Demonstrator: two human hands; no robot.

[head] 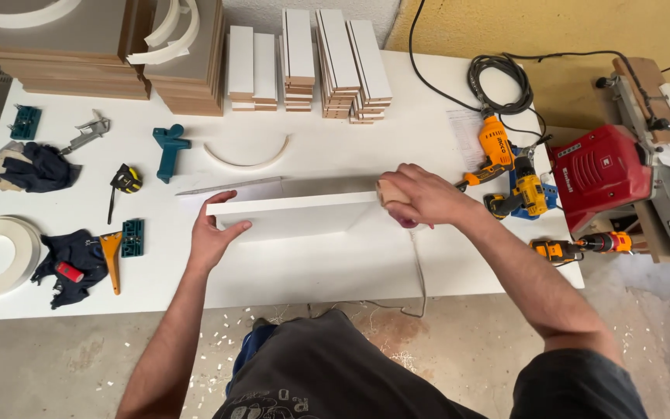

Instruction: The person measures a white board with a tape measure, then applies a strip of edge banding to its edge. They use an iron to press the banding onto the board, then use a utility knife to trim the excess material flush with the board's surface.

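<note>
So the white panel point(292, 211) stands on edge mid-table point(350, 271). Left hand point(212, 237) is spread open, bracing its left end so it won't tip. Right hand point(420, 195) is curled tight around a small wooden block point(388, 192) pressed on the panel's right end.

I see both my arms reaching up from the bottom of the frame, bare to the elbows. My left hand point(212, 237) sits left of the middle, fingers up and thumb spread wide, palm pressed flat. My right hand point(420, 195) is right of the middle, knuckles up, fingers curled tight in a grip. My right arm slants in from the lower right.
</note>
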